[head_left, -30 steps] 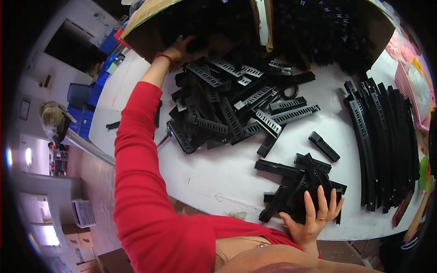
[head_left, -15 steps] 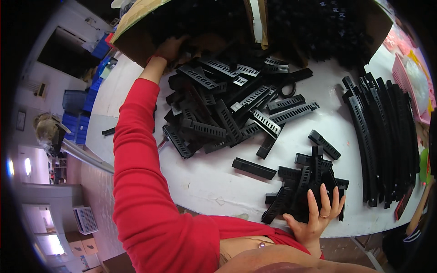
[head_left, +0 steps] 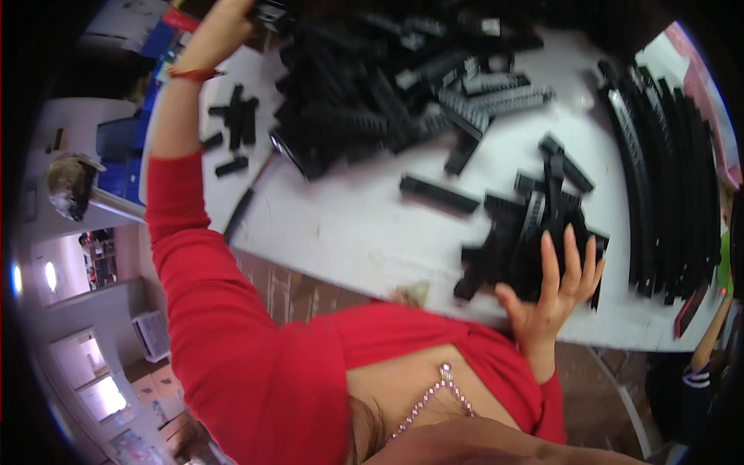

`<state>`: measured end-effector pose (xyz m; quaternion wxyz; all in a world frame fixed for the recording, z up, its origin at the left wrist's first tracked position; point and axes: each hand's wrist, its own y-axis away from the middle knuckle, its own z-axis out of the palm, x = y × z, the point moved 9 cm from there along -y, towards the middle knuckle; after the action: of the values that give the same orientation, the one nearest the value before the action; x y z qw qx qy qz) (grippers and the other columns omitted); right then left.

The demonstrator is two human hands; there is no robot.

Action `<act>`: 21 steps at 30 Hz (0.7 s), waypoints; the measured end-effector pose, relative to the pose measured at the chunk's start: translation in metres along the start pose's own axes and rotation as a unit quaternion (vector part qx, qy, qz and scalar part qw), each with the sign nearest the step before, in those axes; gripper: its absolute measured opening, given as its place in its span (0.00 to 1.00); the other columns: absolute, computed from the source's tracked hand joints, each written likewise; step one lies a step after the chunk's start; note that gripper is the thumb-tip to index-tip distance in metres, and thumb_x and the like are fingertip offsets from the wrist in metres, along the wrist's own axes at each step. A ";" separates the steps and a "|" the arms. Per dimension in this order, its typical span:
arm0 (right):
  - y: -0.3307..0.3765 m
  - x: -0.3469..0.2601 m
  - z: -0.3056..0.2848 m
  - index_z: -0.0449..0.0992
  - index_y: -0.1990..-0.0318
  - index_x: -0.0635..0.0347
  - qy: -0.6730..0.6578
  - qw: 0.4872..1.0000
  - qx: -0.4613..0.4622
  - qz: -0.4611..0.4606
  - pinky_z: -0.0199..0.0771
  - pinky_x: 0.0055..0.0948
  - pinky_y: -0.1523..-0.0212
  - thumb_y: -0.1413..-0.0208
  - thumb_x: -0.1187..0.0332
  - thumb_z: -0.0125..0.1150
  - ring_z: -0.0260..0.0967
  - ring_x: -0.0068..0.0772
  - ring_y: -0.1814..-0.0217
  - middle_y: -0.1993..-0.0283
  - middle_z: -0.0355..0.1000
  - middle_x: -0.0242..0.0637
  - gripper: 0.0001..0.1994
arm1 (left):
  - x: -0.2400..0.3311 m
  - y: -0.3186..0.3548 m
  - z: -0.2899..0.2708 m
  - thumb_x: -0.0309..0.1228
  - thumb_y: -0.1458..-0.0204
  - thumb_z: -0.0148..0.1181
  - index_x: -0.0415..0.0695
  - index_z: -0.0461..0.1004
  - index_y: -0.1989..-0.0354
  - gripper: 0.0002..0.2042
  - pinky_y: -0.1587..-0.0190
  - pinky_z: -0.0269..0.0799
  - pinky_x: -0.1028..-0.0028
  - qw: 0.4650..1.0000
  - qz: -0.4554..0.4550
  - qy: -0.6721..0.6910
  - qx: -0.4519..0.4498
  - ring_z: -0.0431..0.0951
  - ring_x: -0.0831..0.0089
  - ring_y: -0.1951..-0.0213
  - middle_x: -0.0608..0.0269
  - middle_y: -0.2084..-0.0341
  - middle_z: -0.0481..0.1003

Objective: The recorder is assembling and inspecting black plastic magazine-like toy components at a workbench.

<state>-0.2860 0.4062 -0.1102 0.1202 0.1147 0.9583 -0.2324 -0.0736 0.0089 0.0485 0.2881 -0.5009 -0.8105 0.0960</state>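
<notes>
A person in a red long-sleeved top works at a white-topped table [head_left: 341, 232]. The right hand [head_left: 546, 306], fingers spread wide, rests against a small pile of black slotted plastic strips [head_left: 496, 244] by the surface's near edge, towards the right. The left hand [head_left: 219, 35] is at the far left, beside a large jumbled heap of black slotted strips [head_left: 376, 101]. A dark part meets its fingertips, but blur hides whether they grip it. One loose black plastic strip [head_left: 439, 194] lies between heap and pile. A row of long black strips [head_left: 659, 186] lines the right edge.

Handling the pieces well probably means keeping the right palm light and steady so the pile doesn't slide off the near edge, and lifting tangled strips singly with the left.

Compared with half a second ago, the left hand is out of the box's shadow, a little black cluster [head_left: 236, 116] shows by the left edge, and the right hand keeps its spread pose.
</notes>
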 end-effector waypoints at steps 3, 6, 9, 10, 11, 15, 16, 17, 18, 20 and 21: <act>-0.002 0.002 -0.002 0.75 0.35 0.45 0.010 1.000 0.012 0.010 0.35 0.62 0.24 0.46 0.27 0.55 0.49 0.55 0.22 0.27 0.63 0.40 0.40 | 0.088 0.046 0.025 0.15 0.46 0.56 0.42 0.73 0.41 0.22 0.44 0.70 0.72 0.994 -0.021 -0.021 -0.102 0.77 0.66 0.50 0.57 0.52 0.76; -0.002 -0.001 0.006 0.74 0.34 0.43 -0.021 0.999 0.030 -0.004 0.32 0.62 0.24 0.48 0.27 0.57 0.48 0.52 0.21 0.26 0.62 0.37 0.41 | 0.125 0.132 0.069 0.09 0.53 0.52 0.47 0.70 0.37 0.32 0.46 0.71 0.69 0.964 -0.096 -0.005 -0.249 0.78 0.56 0.51 0.55 0.48 0.74; 0.002 0.001 0.009 0.73 0.33 0.43 -0.002 0.999 0.031 -0.007 0.32 0.62 0.24 0.49 0.27 0.59 0.47 0.49 0.20 0.26 0.61 0.35 0.42 | 0.137 0.175 0.114 0.11 0.50 0.51 0.57 0.71 0.36 0.33 0.60 0.75 0.63 0.957 -0.101 -0.138 -0.236 0.77 0.53 0.62 0.55 0.60 0.70; 0.003 0.000 0.008 0.73 0.33 0.44 -0.006 0.999 0.034 -0.011 0.32 0.62 0.24 0.49 0.28 0.60 0.46 0.49 0.20 0.26 0.61 0.35 0.42 | 0.139 0.186 0.120 0.14 0.48 0.51 0.59 0.70 0.35 0.32 0.61 0.76 0.61 0.953 -0.116 -0.169 -0.223 0.77 0.53 0.63 0.55 0.63 0.68; 0.004 -0.001 0.006 0.73 0.32 0.44 -0.014 0.999 0.038 -0.016 0.32 0.62 0.24 0.49 0.30 0.62 0.46 0.48 0.20 0.26 0.61 0.35 0.42 | 0.143 0.192 0.124 0.16 0.48 0.52 0.60 0.68 0.33 0.33 0.62 0.76 0.60 0.956 -0.108 -0.190 -0.195 0.78 0.53 0.63 0.54 0.64 0.69; 0.005 -0.008 -0.002 0.71 0.31 0.46 -0.044 0.996 0.071 -0.046 0.34 0.57 0.23 0.47 0.43 0.69 0.48 0.46 0.20 0.26 0.63 0.35 0.37 | 0.154 0.202 0.130 0.18 0.45 0.54 0.60 0.65 0.31 0.32 0.62 0.79 0.60 0.956 -0.124 -0.226 -0.143 0.80 0.52 0.61 0.53 0.58 0.73; 0.007 -0.007 -0.001 0.71 0.31 0.46 -0.041 0.996 0.070 -0.045 0.34 0.57 0.23 0.47 0.43 0.69 0.48 0.46 0.20 0.26 0.63 0.35 0.37 | 0.157 0.205 0.129 0.18 0.45 0.54 0.60 0.65 0.31 0.32 0.62 0.79 0.60 0.956 -0.123 -0.224 -0.143 0.80 0.52 0.61 0.53 0.58 0.73; 0.008 -0.005 0.000 0.72 0.32 0.44 -0.037 0.996 0.072 -0.042 0.34 0.59 0.24 0.49 0.41 0.70 0.48 0.47 0.20 0.26 0.63 0.35 0.38 | 0.157 0.208 0.124 0.19 0.46 0.56 0.61 0.64 0.30 0.34 0.61 0.79 0.61 0.961 -0.144 -0.195 -0.136 0.80 0.52 0.59 0.53 0.54 0.74; 0.009 -0.004 0.001 0.74 0.33 0.42 -0.033 0.996 0.074 -0.038 0.33 0.61 0.25 0.51 0.39 0.71 0.48 0.47 0.20 0.27 0.62 0.35 0.39 | 0.154 0.212 0.118 0.20 0.47 0.58 0.62 0.63 0.29 0.35 0.60 0.79 0.62 0.964 -0.163 -0.167 -0.128 0.81 0.52 0.58 0.53 0.51 0.74; 0.012 -0.002 0.002 0.74 0.33 0.41 -0.029 0.995 0.084 -0.035 0.34 0.62 0.25 0.51 0.39 0.71 0.48 0.46 0.21 0.27 0.62 0.35 0.38 | 0.150 0.219 0.106 0.21 0.49 0.64 0.62 0.66 0.30 0.36 0.60 0.80 0.66 0.968 -0.152 -0.170 -0.105 0.82 0.57 0.58 0.55 0.48 0.75; 0.011 -0.002 0.001 0.74 0.33 0.41 -0.021 0.995 0.086 -0.035 0.34 0.62 0.26 0.51 0.39 0.71 0.48 0.47 0.21 0.27 0.62 0.35 0.38 | 0.146 0.223 0.095 0.21 0.49 0.65 0.60 0.70 0.33 0.33 0.60 0.80 0.68 0.973 -0.178 -0.134 -0.064 0.82 0.60 0.59 0.57 0.50 0.76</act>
<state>-0.2807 0.4151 -0.1155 0.1214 0.0859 0.9357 -0.3200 -0.0070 0.2556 -0.0741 0.1565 -0.3485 -0.9224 0.0571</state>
